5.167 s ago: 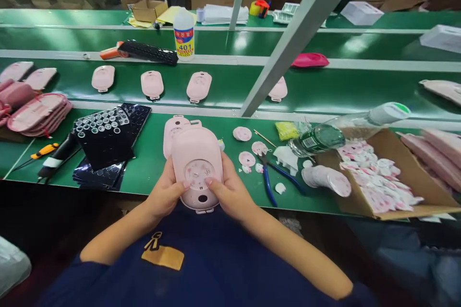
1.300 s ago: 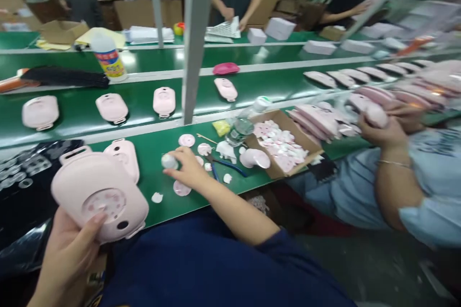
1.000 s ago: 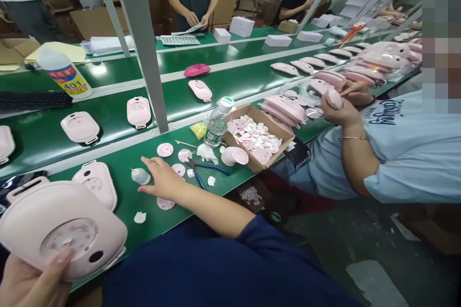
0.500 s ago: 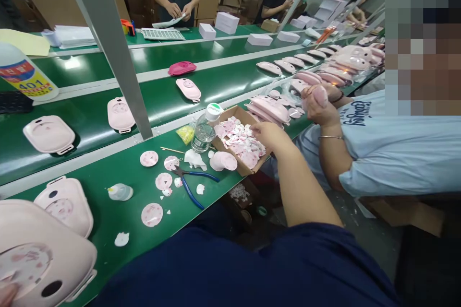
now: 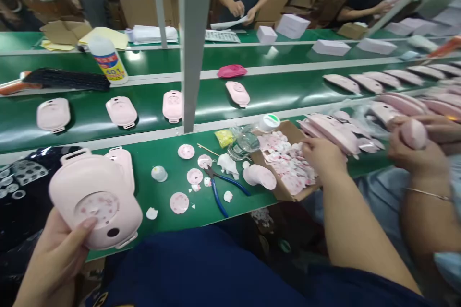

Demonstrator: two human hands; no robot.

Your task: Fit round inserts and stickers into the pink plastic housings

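My left hand [image 5: 63, 249] grips a pale pink plastic case [image 5: 97, 165] from below, thumb on its round, patterned centre. Behind it lies a second pink case [image 5: 124, 172]. At the right edge of an open cardboard box [image 5: 290, 194], my right hand [image 5: 326, 156] has its fingers bent down over printed pink-and-white pieces [image 5: 284, 156]. The fingertips are partly hidden, so anything between them is unclear. Left of the box are blue-handled pliers [image 5: 219, 192], round pink discs [image 5: 179, 203], a stack of discs [image 5: 259, 176] and a clear bottle [image 5: 245, 144].
A conveyor belt [image 5: 149, 100] carries several pink cases past a grey metal post [image 5: 194, 48]. A small glue bottle [image 5: 159, 173] stands on the green bench. On the right, a co-worker's hands [image 5: 414, 141] hold a pink part beside piled pink cases [image 5: 331, 132].
The view has swung left. My left hand and its case now show far more fully, with the case raised and tilted. My right hand remains at the cardboard box.
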